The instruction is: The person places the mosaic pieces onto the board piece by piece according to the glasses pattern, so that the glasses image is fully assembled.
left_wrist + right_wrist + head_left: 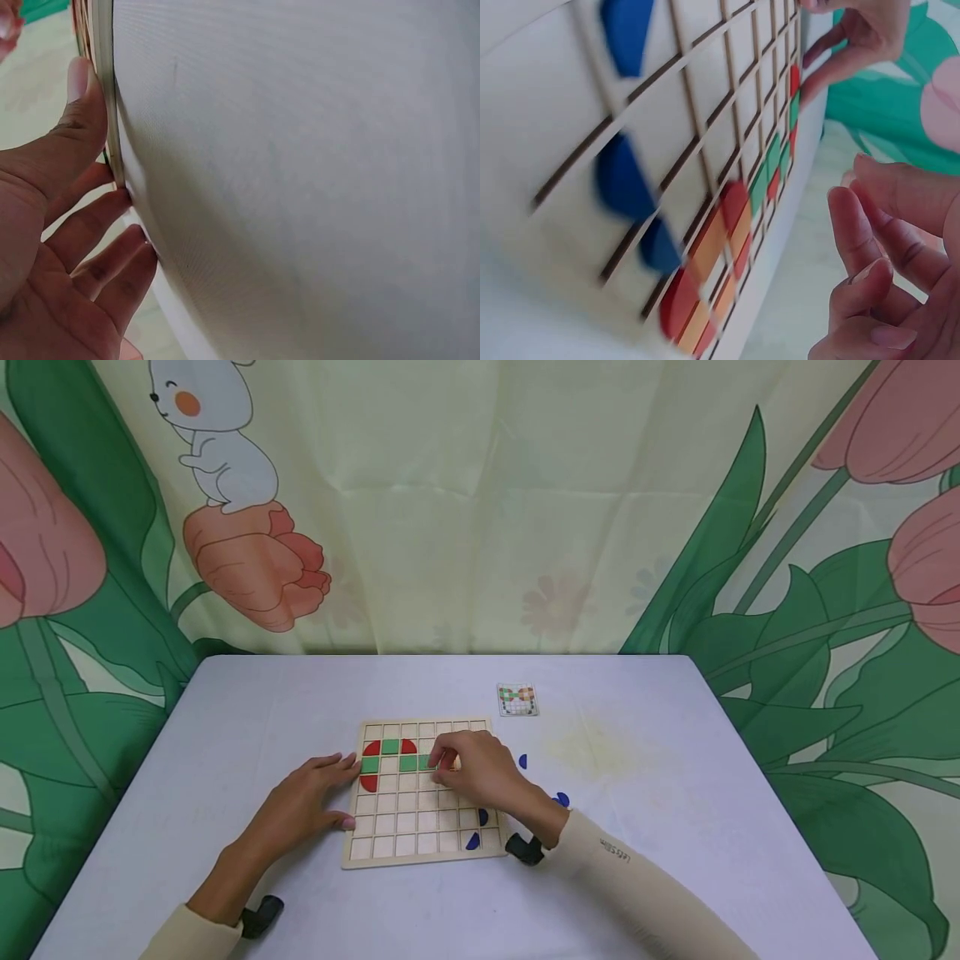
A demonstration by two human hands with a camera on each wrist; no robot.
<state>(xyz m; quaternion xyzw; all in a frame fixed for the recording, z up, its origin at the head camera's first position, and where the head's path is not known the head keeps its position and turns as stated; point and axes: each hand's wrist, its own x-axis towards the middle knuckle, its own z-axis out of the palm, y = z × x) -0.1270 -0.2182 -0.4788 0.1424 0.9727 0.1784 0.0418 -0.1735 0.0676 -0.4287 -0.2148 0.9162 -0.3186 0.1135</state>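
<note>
A wooden grid board [397,862] lies on the white table. On its left part sit green squares [390,747] and red rounded pieces [368,783]. My left hand [311,797] rests along the board's left edge, thumb and fingers spread; in the left wrist view the thumb and fingertips touch the edge. My right hand [480,768] is over the upper middle of the board, fingertips beside a green square. In the right wrist view its fingers [851,225] are bent and the tips close together; no piece shows between them. Orange pieces [709,244] and blue pieces [622,176] appear on the board there.
A small patterned card [517,699] lies behind the board, to the right. Loose blue pieces [561,799] are on the table right of the board, beside the right forearm. A printed curtain [450,527] hangs behind the table's far edge.
</note>
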